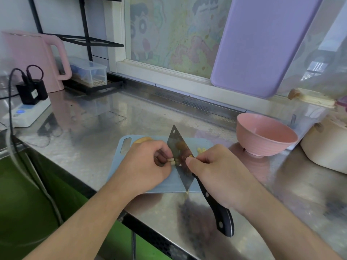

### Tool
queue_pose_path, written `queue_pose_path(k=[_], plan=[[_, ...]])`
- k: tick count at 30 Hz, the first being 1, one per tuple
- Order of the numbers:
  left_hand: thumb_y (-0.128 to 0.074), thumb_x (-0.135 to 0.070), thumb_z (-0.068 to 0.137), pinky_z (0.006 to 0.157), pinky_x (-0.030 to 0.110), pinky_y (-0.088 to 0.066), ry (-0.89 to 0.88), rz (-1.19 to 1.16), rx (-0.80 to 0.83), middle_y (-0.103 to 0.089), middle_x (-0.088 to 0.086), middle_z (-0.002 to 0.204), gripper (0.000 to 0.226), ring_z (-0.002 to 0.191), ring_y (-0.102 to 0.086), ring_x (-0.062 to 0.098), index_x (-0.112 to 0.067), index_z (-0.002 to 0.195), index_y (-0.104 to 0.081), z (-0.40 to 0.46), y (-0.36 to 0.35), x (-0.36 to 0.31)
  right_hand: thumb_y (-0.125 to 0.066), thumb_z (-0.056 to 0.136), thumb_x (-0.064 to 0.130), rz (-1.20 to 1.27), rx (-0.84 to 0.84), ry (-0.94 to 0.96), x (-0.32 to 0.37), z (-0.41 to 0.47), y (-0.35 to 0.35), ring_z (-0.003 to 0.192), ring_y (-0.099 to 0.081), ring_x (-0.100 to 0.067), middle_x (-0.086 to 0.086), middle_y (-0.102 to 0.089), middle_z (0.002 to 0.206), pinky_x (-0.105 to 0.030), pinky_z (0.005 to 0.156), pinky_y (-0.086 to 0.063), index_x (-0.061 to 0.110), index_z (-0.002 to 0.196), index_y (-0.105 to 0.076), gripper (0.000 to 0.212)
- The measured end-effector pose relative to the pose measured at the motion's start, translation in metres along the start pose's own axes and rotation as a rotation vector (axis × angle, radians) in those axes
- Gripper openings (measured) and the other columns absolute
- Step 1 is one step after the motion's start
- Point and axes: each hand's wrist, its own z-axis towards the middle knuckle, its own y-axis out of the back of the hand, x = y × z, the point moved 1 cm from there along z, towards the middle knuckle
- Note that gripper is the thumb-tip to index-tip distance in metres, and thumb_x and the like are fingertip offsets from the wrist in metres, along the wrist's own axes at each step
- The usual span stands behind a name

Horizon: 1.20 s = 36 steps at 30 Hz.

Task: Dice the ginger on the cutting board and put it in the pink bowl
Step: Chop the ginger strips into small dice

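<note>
Both arms reach forward over the blue cutting board [161, 184]. The left hand [148, 164] is curled, pinching small ginger bits [171, 161] beside the blade. The right hand [216, 169] grips the knife [181, 156] by its black handle, blade tilted. The pink bowl [262, 135] sits just past the right hand.

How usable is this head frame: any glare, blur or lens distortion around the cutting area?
Head view: the stainless steel counter throws patchy glare and reflections; the steel cleaver blade mirrors the hands, hiding the pale ginger pieces beside it; the edges look soft and bowed by the wide lens, as on the pink electric kettle.
</note>
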Motion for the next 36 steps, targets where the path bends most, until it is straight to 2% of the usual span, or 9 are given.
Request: queue_pose_path(k=[7,15,21,27,36], plan=[[-0.079,-0.008,0.081,0.068,0.008,-0.047,-0.006,0.012,-0.008,-0.067,-0.007,0.087,0.024,0.078,-0.063,-0.002,-0.032,0.081,-0.074,-0.0010,0.0002,-0.0015,-0.057,0.102,0.036,0.005,-0.016,0.027,0.0008,-0.0014,0.0032,0.049,-0.031,-0.019,-0.006,-0.031,0.053,-0.035,0.053,-0.027,0.006,0.063,-0.033,0.054],[-0.077,-0.011,0.082,0.073,0.007,-0.045,-0.056,0.064,-0.001,-0.067,-0.014,0.085,0.020,0.089,-0.062,-0.001,-0.030,0.086,-0.079,-0.0017,0.0008,-0.0038,-0.057,0.102,0.036,-0.014,-0.030,0.044,0.0025,-0.0040,0.0074,0.049,-0.024,-0.015,-0.001,-0.025,0.054,-0.036,0.052,-0.024,0.008,0.062,-0.032,0.055],[-0.077,-0.008,0.080,0.072,0.007,-0.047,-0.027,-0.009,0.002,-0.069,-0.013,0.088,0.026,0.087,-0.063,0.001,-0.031,0.091,-0.075,-0.0010,-0.0006,-0.0027,-0.057,0.103,0.035,-0.018,-0.030,0.048,0.0034,-0.0051,0.0089,0.048,-0.023,-0.016,0.001,-0.024,0.052,-0.031,0.047,-0.021,0.012,0.060,-0.031,0.055],[-0.075,0.000,0.082,0.073,0.009,-0.049,-0.022,-0.049,-0.003,-0.071,-0.010,0.088,0.026,0.085,-0.064,0.004,-0.023,0.094,-0.074,-0.0010,-0.0009,-0.0030,-0.057,0.103,0.034,-0.015,-0.025,0.055,0.0064,-0.0078,0.0089,0.051,-0.021,-0.017,-0.001,-0.022,0.055,-0.030,0.047,-0.019,0.013,0.061,-0.030,0.054],[-0.079,-0.004,0.080,0.072,0.008,-0.047,-0.054,-0.037,-0.018,-0.070,-0.013,0.088,0.027,0.087,-0.065,0.005,-0.026,0.095,-0.072,-0.0010,-0.0006,-0.0011,-0.057,0.103,0.036,-0.011,-0.013,0.040,0.0073,-0.0090,0.0058,0.049,-0.025,-0.018,-0.002,-0.026,0.051,-0.035,0.051,-0.025,0.010,0.062,-0.031,0.055]])
